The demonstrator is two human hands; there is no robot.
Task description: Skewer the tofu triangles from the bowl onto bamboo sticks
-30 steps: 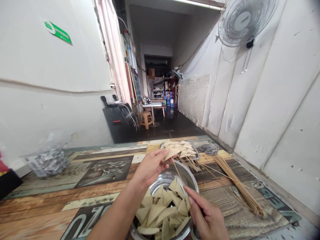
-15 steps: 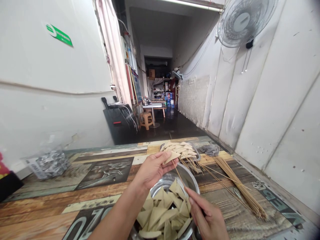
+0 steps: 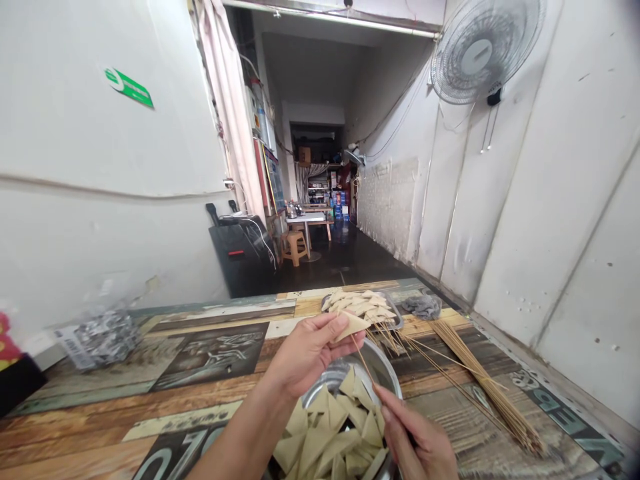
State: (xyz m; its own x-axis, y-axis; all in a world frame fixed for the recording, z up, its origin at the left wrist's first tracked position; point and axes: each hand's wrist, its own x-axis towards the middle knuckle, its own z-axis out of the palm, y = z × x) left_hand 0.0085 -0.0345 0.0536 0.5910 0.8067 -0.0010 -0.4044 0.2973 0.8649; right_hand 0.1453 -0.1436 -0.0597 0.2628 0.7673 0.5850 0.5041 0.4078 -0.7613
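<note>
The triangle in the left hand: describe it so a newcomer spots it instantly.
On the wood-patterned table, find the metal bowl, bottom centre. Near its far rim, the left hand pinches one pale triangle. Unlike the triangles in the bowl and tray, it is held up, a stick pointing to it from the right hand.

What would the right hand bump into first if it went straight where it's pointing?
Most likely the left hand, which holds a pale triangle: the stick in the right hand points there, though depth is hard to judge.

Past the far edge of the table (image 3: pixel 100 420), dark floor (image 3: pixel 345 263) runs between white walls (image 3: pixel 530 233), the right one bearing a fan (image 3: pixel 477 57).
</note>
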